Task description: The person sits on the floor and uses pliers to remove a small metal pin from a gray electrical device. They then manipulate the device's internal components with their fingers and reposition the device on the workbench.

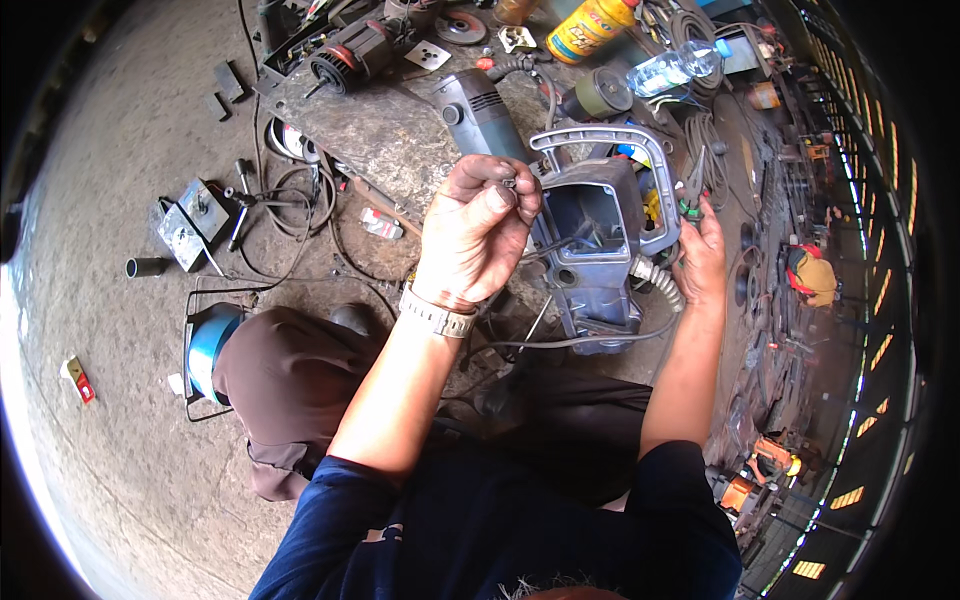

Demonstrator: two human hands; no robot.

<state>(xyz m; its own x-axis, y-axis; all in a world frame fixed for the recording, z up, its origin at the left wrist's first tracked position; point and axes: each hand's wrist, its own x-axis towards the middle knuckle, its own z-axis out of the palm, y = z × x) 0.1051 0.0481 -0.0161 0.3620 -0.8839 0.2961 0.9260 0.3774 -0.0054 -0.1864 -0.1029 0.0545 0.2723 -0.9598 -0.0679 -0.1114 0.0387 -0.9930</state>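
My left hand (478, 232), palm up and wearing a watch, is closed in a pinch above the work. A tiny metal piece (508, 184) shows between its fingertips, too small to name. Right of it stands a blue-grey power tool housing (598, 290) with an open rectangular cavity and a looped handle (655, 165). Wires show inside the cavity. My right hand (703, 255) is beside that handle, its fingers closed round a tool with green on its grip and grey jaws, like pliers (692, 208). The fingers partly hide the tool.
Behind the housing lie a grey-blue motor body (482, 115), a yellow bottle (590, 30) and a clear plastic bottle (680, 68). A motor part (350, 65) rests on the worn board (370, 125). Cables (330, 200) loop at left, near a metal block (200, 215). Tools crowd the right side.
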